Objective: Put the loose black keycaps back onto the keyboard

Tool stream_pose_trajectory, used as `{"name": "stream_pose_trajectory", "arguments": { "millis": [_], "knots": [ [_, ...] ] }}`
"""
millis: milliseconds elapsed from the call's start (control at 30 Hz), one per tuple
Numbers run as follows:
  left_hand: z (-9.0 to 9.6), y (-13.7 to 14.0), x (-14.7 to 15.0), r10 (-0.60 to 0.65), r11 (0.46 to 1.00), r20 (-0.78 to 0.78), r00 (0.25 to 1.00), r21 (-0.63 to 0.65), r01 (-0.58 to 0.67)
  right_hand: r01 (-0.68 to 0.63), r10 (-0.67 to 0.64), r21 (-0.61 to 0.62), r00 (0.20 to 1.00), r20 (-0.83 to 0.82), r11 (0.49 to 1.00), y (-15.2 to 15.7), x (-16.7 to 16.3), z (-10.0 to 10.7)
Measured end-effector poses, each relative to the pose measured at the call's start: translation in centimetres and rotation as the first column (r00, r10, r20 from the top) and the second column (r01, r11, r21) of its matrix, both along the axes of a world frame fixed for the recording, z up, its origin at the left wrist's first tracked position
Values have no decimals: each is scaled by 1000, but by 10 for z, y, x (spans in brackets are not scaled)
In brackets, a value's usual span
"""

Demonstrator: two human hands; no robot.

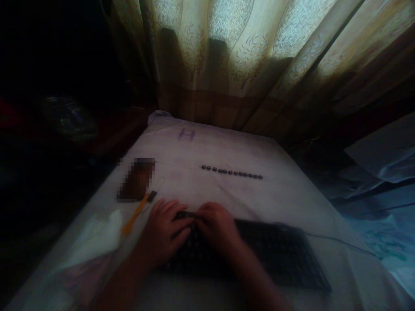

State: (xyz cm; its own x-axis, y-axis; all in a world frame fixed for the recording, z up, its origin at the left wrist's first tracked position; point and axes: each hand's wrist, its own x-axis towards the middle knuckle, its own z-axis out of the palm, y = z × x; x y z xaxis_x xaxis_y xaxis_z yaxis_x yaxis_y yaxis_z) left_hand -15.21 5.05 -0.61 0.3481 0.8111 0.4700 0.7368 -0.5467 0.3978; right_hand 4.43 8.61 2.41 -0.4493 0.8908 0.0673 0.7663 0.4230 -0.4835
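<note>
A black keyboard (275, 255) lies across the near part of the cloth-covered surface. My left hand (167, 235) rests on its left end, fingers stretched out and somewhat apart. Close beside it, my right hand (217, 226) is bent over the keyboard's upper left keys, with thumb and fingertips drawn together. Whatever sits between those fingertips is too dark and small to make out. Beyond the hands runs a row of several small dark keycaps (230, 172). Left of my left hand is an orange-handled brush (138, 214) with a dark head.
A blurred-out brown, dark-edged object (138, 179) lies at the left. White crumpled cloth (100, 235) is near the left edge. The keyboard's cable (340, 240) trails off right. A patterned curtain (227, 56) hangs behind the pale cover (253, 149).
</note>
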Motion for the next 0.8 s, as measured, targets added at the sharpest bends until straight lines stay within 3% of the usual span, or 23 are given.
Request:
{"name": "stream_pose_trajectory", "arguments": {
  "millis": [433, 800],
  "knots": [
    [4, 0, 2, 19, 1000, -94, 995, -12, -20, -41, 32, 94, 995, 97, 995, -1, 0, -4],
    [2, 1, 3, 34, 996, -54, 998, -82, -39, -82, 69, 108, 990, 121, 991, -2, 1, -4]
  ]
}}
